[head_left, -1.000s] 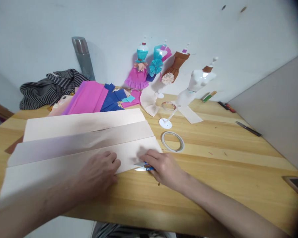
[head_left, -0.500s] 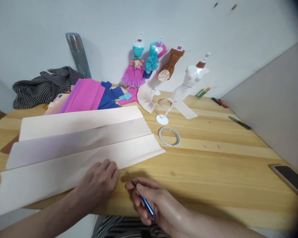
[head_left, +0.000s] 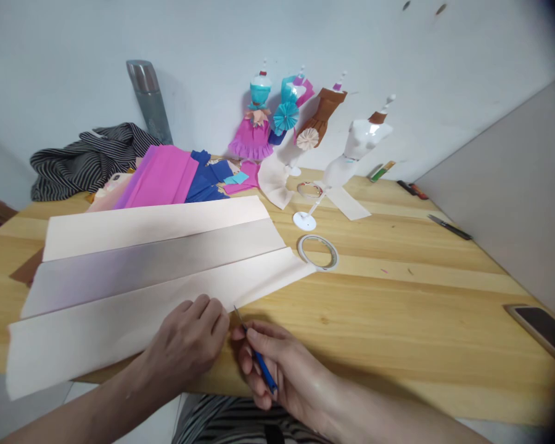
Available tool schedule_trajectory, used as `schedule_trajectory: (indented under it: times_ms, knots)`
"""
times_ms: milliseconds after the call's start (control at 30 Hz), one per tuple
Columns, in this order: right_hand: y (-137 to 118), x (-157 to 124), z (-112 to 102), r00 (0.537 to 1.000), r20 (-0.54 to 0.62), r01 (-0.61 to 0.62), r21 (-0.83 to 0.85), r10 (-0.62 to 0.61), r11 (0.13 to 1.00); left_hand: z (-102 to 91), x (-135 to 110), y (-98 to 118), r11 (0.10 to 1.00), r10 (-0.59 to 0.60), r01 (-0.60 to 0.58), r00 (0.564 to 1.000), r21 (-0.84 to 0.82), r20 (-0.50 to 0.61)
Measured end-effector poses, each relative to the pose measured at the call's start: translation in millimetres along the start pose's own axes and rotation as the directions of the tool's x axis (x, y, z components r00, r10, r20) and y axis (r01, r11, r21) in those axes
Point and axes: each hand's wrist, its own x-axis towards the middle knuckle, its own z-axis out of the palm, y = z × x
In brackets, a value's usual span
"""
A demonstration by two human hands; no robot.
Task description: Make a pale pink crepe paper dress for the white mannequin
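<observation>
A large pale pink sheet of paper (head_left: 120, 320), creased lengthwise into broad bands, spreads across the table's left half and overhangs the front edge. My left hand (head_left: 194, 333) is closed at its near edge, fingers curled on the paper; the fingertips are partly hidden. My right hand (head_left: 277, 357) grips a slim blue-handled craft knife (head_left: 263, 370) between thumb and fingers. The knife's thin pointed tip reaches the sheet's near edge, just right of my left hand. Beside the sheet's right corner lies a roll of tape (head_left: 318, 252).
A white mannequin (head_left: 345, 160) stands behind the tape, with several dressed ones by the wall. Folded magenta paper (head_left: 161, 176), a striped cloth (head_left: 92, 160) and a grey bottle (head_left: 150, 102) sit back left. A phone (head_left: 543, 333) and a black knife (head_left: 448, 227) lie right.
My right hand has brought the knife tip up to the paper's near edge. My left hand stays at the edge, slightly further right in view. The sheet's right corner now reaches the tape roll.
</observation>
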Motion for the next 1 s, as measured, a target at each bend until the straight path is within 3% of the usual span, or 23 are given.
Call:
schedule_trajectory:
  times_ms: [233,433,567,633,667,700,733,767,800,833,867,900,1000]
  knots:
    - [-0.2,4.5,7.0,0.998,0.049,-0.030,-0.006,0.030,1.000,1.9,1.0,-0.1,0.999,0.039,-0.040,0.997,-0.011,-0.062]
    - [-13.4,-8.6,-2.3,0.988,-0.021,-0.157,-0.185,0.156,0.970,9.9,-3.9,-0.5,0.999,0.012,-0.010,0.999,-0.052,0.032]
    - [-19.3,-18.1,-14.9,0.998,-0.023,-0.059,-0.314,0.055,0.948,18.3,-9.1,1.4,0.997,-0.016,0.022,0.997,-0.069,0.076]
    - [-31.5,-18.0,-23.3,0.995,-0.027,0.078,-0.431,-0.099,0.899,21.6,-11.8,3.3,0.997,-0.032,0.037,0.997,-0.074,0.072]
    - [-42.0,-16.5,-28.8,0.970,-0.028,0.192,-0.515,-0.241,0.835,22.9,-13.0,4.2,0.996,-0.040,0.044,0.997,-0.074,0.063]
    - [-55.5,-13.9,-35.5,0.894,-0.017,0.340,-0.625,-0.447,0.703,24.0,-14.1,4.9,0.996,-0.046,0.049,0.998,-0.071,0.045]
    - [-71.7,-10.4,-43.5,0.765,-0.043,0.432,-0.706,-0.643,0.561,24.7,-14.9,5.4,0.996,-0.050,0.051,0.998,-0.068,0.028]
    - [-89.7,-6.0,-52.5,0.604,-0.087,0.473,-0.762,-0.793,0.443,25.1,-15.5,5.7,0.997,-0.047,0.048,0.999,-0.066,0.016]
    - [-108.6,-1.1,-62.3,0.465,-0.142,0.477,-0.791,-0.874,0.383,25.3,-15.7,5.7,0.997,-0.041,0.041,0.999,-0.066,0.009]
    - [-127.1,4.3,-72.3,0.362,-0.203,0.479,-0.796,-0.910,0.369,25.3,-15.7,5.5,0.997,-0.033,0.033,0.999,-0.067,0.010]
    - [-144.3,10.0,-81.8,0.288,-0.249,0.495,-0.788,-0.925,0.366,25.2,-15.5,5.2,0.997,-0.025,0.026,1.000,-0.069,0.014]
    - [-159.3,15.7,-90.3,0.243,-0.286,0.524,-0.765,-0.927,0.374,24.9,-15.2,4.9,0.998,-0.021,0.022,1.000,-0.066,0.013]
    - [-187.9,32.1,-106.0,0.264,-0.290,0.567,-0.725,-0.920,0.392,24.5,-14.5,4.1,0.999,-0.013,0.012,1.000,-0.052,-0.006]
